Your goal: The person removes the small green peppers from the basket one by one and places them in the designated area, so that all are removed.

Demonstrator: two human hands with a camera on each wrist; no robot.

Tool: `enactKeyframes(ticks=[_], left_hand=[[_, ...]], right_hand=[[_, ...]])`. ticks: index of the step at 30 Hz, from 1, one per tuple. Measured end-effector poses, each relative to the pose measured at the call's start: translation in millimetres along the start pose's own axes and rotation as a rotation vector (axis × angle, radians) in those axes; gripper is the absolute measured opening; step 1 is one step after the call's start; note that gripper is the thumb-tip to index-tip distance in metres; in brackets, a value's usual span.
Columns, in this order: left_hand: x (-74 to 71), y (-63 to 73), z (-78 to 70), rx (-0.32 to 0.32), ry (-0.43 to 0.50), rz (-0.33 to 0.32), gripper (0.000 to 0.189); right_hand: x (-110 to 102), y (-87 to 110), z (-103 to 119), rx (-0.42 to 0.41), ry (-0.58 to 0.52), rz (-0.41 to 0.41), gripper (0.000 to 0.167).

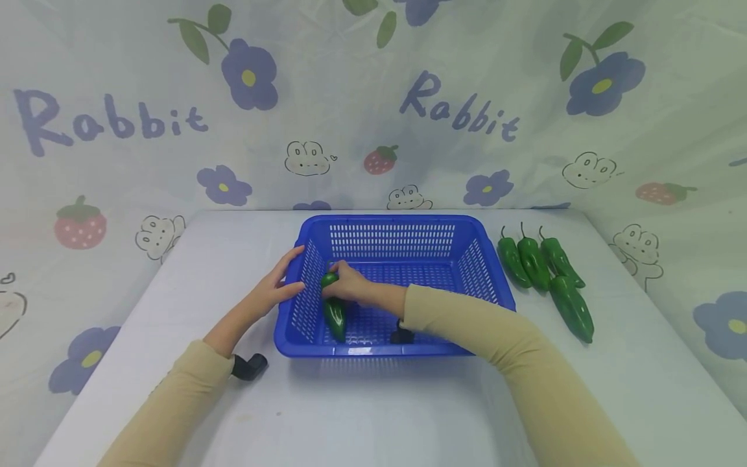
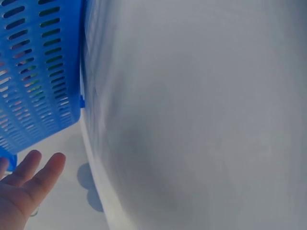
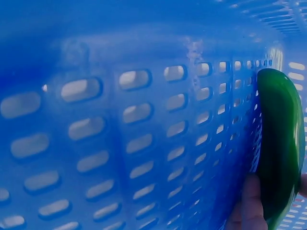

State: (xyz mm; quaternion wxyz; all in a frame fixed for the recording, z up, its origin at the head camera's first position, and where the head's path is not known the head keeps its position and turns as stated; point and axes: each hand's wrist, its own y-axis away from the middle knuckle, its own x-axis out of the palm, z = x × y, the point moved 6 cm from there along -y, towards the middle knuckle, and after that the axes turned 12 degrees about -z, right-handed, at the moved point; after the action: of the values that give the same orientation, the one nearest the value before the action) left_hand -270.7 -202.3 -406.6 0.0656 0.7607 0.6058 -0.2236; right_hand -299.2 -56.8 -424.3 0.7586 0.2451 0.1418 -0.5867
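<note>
Inside the blue plastic basket (image 1: 385, 350), near its left wall, my right hand (image 1: 350, 285) grips a long green chili pepper (image 1: 335, 319) by its upper part. The right wrist view shows the same glossy pepper (image 3: 280, 143) close to the slotted wall, with fingers (image 3: 252, 206) on both sides of it. My left hand (image 1: 273, 290) is at the basket's left side, its fingers spread and extended by the rim. In the left wrist view the left hand (image 2: 24, 191) has straight fingers just by the basket's outer wall (image 2: 43, 72).
On the white table (image 1: 408, 415), right of the basket, lie several more green peppers: three side by side with stems pointing away, and one pepper (image 1: 572, 308) nearer the front. A printed cloth (image 1: 350, 84) with flowers and rabbits hangs behind. Black wrist cameras (image 1: 251, 367) sit at both wrists.
</note>
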Motion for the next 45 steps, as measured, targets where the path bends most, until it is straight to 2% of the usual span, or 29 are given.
enactKeyframes(ticks=[10, 22, 35, 45], left_hand=[[0.3, -0.1, -1.5, 0.004, 0.004, -0.002, 0.071], [-0.8, -0.6, -4.2, 0.018, 0.008, -0.003, 0.073], [-0.5, -0.9, -3.2, 0.01, 0.004, -0.005, 0.072], [0.2, -0.6, -3.4, 0.002, 0.004, -0.004, 0.073]], right_hand=[[-4.6, 1.1, 2.3, 0.004, 0.003, 0.03, 0.056], [-39.1, 12.2, 8.6, 0.036, -0.072, 0.093, 0.056], [-73.6, 44.0, 30.6, -0.025, -0.115, 0.159, 0.057], [-102.6, 71.5, 39.4, -0.053, -0.086, 0.175, 0.058]])
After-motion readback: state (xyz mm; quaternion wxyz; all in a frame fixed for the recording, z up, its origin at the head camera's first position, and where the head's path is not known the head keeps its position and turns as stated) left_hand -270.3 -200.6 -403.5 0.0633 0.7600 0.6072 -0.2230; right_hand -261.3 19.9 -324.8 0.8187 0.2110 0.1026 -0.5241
